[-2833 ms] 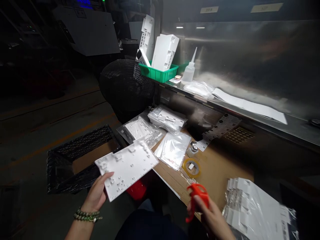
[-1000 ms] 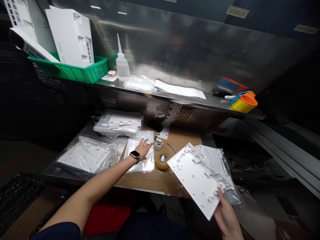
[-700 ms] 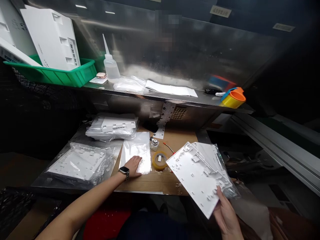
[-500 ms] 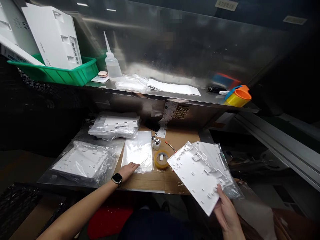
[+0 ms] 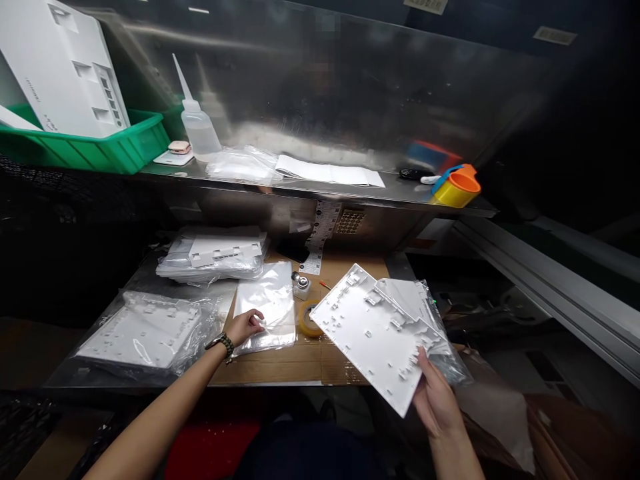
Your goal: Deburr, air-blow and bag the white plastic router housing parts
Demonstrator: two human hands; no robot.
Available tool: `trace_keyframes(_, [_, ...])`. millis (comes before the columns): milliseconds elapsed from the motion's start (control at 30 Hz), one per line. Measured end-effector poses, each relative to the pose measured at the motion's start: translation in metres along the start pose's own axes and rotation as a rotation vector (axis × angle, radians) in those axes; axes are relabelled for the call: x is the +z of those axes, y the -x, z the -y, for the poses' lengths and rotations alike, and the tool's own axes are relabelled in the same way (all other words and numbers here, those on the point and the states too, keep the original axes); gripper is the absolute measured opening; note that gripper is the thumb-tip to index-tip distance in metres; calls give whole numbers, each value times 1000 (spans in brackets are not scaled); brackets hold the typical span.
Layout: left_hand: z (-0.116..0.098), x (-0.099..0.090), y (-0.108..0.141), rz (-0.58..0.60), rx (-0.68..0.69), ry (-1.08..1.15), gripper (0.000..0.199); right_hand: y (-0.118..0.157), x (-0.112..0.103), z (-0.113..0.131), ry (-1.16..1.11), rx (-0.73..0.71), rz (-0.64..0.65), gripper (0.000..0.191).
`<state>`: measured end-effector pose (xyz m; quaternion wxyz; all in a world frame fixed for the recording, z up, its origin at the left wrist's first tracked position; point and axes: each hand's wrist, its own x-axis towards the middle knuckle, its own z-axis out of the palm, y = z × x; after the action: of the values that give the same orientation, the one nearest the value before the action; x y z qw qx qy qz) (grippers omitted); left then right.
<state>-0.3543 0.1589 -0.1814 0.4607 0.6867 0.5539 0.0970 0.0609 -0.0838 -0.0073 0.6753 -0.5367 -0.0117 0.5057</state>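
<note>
In my right hand point(image 5: 440, 400) is a white plastic housing panel point(image 5: 367, 333), gripped at its lower right edge, with its ribbed, clip-studded inner side facing up. It is tilted above the front right of the bench. My left hand point(image 5: 245, 326), wearing a watch on the wrist, is on a stack of clear plastic bags point(image 5: 270, 293). Its fingers are curled and pinch the top bag near the left side. Behind the panel lies another white panel in clear plastic point(image 5: 407, 297), partly covered. A yellow tape roll point(image 5: 306, 320) is half hidden by the held panel.
Bagged white panels lie at left point(image 5: 145, 330), and a bagged stack point(image 5: 213, 257) stands behind them. A small pump bottle point(image 5: 301, 287) is beside the bags. The metal shelf above holds a green bin point(image 5: 115, 150), a squeeze bottle point(image 5: 200, 133) and a yellow-orange tape dispenser point(image 5: 457, 188).
My left hand has gone from lying stretched on the bags to curled fingers pinching the top one. The held panel has tilted slightly. The whole view has shifted.
</note>
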Motion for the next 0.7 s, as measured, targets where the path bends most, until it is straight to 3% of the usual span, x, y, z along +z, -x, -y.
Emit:
trace_keyframes(133, [-5, -7, -12, 78, -110, 108, 28, 4, -1, 4, 8, -7, -6, 50])
trace_keyframes(367, [-20, -21, -19, 17, -149, 318, 33, -5, -9, -10, 12, 57, 32, 65])
trace_keyframes(467, [-25, -22, -20, 9, -144, 364, 36, -10, -6, -26, 0, 161, 49, 65])
trace_keyframes(600, [-35, -21, -15, 57, -126, 424, 33, -14, 7, -49, 62, 332, 177, 59])
trace_keyframes(700, [-46, -16, -6, 77, -63, 479, 30, -13, 33, -72, 192, 357, 352, 55])
